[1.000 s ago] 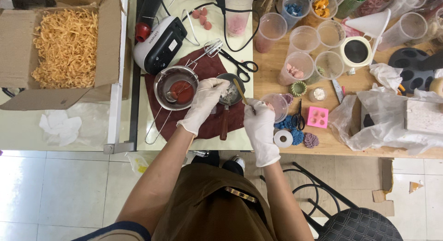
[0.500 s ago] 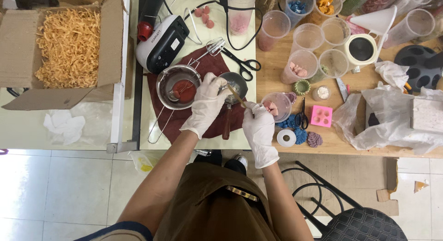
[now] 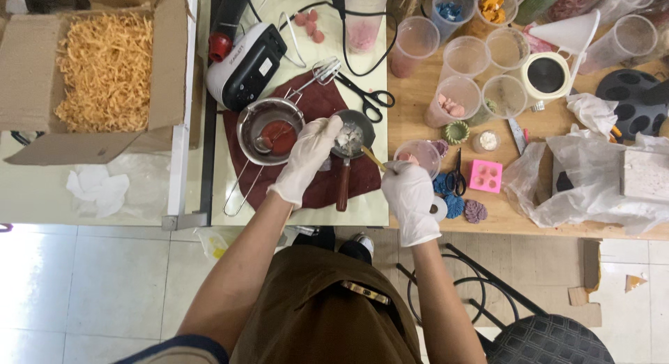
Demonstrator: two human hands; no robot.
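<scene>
Pale table (image 3: 300,78) under a dark red mat (image 3: 317,102), wooden table (image 3: 418,102) adjoining on the right, tiled floor (image 3: 90,287) below. Left hand (image 3: 306,158), fingers curled on the rim of a small dark pan (image 3: 352,137) near the table's front edge. Right hand (image 3: 410,196), fingers closed on a stick (image 3: 373,158) reaching into the pan. Steel bowl (image 3: 270,130) just left. Cups (image 3: 460,71) crowd the wooden side; little free room.

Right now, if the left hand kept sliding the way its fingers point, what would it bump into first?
Probably the small dark pan: the left hand points up and right, fingertips about at its rim. Past it lie the scissors. Height is hard to judge from above.
</scene>
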